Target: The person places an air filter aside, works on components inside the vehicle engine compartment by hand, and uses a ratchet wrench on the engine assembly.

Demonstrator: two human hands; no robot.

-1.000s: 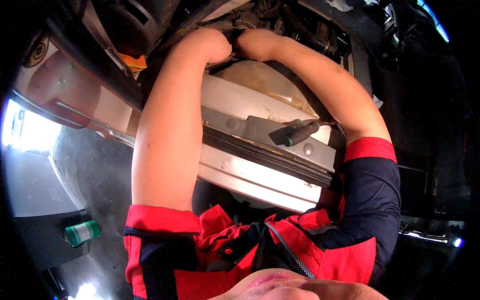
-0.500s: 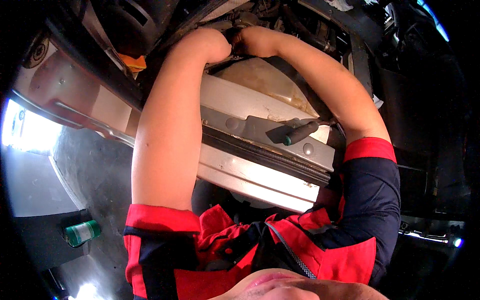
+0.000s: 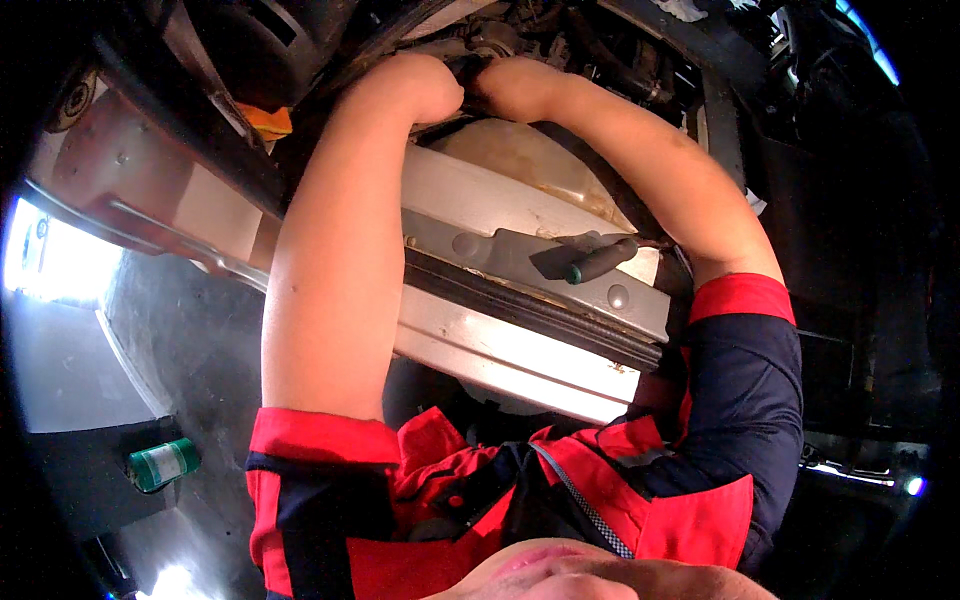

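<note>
Both my arms reach forward over the front edge of a car's engine bay. My left hand [image 3: 424, 84] is bent inward beside dark engine parts, its fingers out of sight. Close to its right, my right hand [image 3: 508, 88] dips down among the same parts, its fingers in shadow. What either hand touches or holds is hidden. Just nearer than my hands sits a yellowed translucent plastic reservoir [image 3: 530, 160]. A tool with a dark handle and green end [image 3: 602, 262] lies across the grey front panel [image 3: 455, 240], close to my right forearm.
An orange cloth [image 3: 266, 122] is tucked at the left of the bay. Hoses and engine parts [image 3: 600, 50] crowd the far side. A black rubber seal [image 3: 540, 310] runs along the front panel. A green can [image 3: 164, 465] stands on the floor at lower left.
My right hand and wrist have shifted slightly downward in the picture. My left arm looks almost still, and the tool stays in place.
</note>
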